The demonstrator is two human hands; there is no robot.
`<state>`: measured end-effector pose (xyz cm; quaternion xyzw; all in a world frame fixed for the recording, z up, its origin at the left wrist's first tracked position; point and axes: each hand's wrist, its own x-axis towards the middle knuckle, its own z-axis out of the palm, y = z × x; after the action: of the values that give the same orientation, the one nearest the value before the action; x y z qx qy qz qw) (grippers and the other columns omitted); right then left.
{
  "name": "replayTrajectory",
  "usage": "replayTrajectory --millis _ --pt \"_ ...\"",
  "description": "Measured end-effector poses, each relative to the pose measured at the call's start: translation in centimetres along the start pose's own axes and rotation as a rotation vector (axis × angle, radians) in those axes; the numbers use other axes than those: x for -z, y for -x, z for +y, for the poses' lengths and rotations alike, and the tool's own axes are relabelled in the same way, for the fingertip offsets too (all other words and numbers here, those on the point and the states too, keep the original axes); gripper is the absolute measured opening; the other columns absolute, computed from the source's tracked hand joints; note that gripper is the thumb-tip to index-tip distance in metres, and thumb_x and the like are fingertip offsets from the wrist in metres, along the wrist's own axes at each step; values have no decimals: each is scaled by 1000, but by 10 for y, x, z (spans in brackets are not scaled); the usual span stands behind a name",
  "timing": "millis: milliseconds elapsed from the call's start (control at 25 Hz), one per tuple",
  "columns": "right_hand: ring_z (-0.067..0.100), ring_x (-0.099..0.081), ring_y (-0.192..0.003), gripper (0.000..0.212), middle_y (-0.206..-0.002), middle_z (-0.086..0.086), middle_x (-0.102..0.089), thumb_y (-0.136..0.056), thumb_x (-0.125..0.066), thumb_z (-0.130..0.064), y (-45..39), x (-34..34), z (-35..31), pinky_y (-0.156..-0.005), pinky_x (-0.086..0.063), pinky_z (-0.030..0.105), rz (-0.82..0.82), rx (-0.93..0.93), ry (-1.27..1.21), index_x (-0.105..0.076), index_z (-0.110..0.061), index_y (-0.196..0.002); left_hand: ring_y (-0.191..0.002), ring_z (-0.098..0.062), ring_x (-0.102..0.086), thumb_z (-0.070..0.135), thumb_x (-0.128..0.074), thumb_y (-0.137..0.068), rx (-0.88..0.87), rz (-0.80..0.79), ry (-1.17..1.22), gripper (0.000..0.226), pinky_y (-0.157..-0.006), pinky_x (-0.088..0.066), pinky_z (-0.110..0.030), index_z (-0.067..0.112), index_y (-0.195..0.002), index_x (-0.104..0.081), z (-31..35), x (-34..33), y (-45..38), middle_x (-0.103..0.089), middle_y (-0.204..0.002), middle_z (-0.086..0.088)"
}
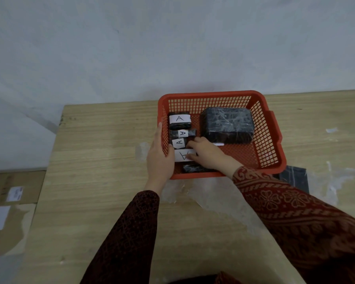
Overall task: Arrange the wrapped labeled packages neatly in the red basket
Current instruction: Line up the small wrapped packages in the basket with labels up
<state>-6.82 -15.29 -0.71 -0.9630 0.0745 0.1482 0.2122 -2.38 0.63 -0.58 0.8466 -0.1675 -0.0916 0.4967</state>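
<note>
A red mesh basket (271, 140) sits on the wooden table. Along its left side lie several small black wrapped packages with white "A" labels: one at the back (179, 120), two in the middle (182, 133) (179, 143), and a front one (181, 155). Another black package (193, 168) lies by the front wall. A large black wrapped package (226, 125) fills the back right. My left hand (159, 158) grips the basket's left wall from outside. My right hand (208, 153) reaches inside, fingers resting on the front labelled packages.
A dark wrapped package (295, 178) lies on the table right of the basket's front corner. Clear plastic film (193, 193) is spread on the table (103, 156) in front of the basket. Cardboard boxes (12, 201) sit on the floor at the left. A pale wall rises behind.
</note>
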Motion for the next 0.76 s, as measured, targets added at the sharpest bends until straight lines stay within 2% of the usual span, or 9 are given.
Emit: replayTrajectory --millis 200,320,400,560,680,760 --pt "34 -51 -110 40 -119 17 -54 -90 -60 -29 0 -3 -4 -87 -49 45 97 5 33 -48 -6 -120 -123 -6 -47 13 -47 -94 12 7 13 67 -97 -37 -19 32 -151 -18 1 -1 0 -43 -148 3" --pt "31 -56 -102 35 -110 14 -56 -88 -62 -30 12 12 9 -82 -50 43 165 25 -3 -52 -9 -113 -125 -12 -50 16 -47 -94 18 3 24 67 -102 -43 -29 37 -150 -17 -1 -1 0 -45 -148 3" --pt "26 -58 -96 29 -103 7 -57 -84 -67 -29 24 23 30 -78 -51 39 106 3 -3 -55 -13 -105 -127 -16 -49 18 -46 -94 22 -5 33 67 -106 -44 -40 41 -149 -16 -4 -1 -1 -44 -148 2" --pt "16 -61 -87 22 -89 -4 -61 -75 -78 -18 46 30 67 -70 -47 21 -214 -98 -220 -60 -21 -88 -132 -16 -46 20 -46 -94 20 -2 42 67 -108 -41 -44 42 -149 -16 -6 -2 -1 -42 -150 3" --pt "14 -59 -87 27 -89 -5 -60 -73 -79 -11 46 23 73 -74 -48 21 -237 -111 -245 -60 -23 -87 -134 -15 -44 18 -46 -94 19 -9 46 67 -110 -40 -44 42 -149 -15 -5 -1 -1 -40 -152 3" --pt "15 -59 -85 31 -84 -7 -58 -72 -79 -10 43 24 71 -70 -48 20 -234 -108 -225 -57 -23 -90 -133 -15 -45 18 -46 -94 16 -8 43 67 -109 -40 -44 42 -149 -16 -5 -1 -1 -41 -151 3"
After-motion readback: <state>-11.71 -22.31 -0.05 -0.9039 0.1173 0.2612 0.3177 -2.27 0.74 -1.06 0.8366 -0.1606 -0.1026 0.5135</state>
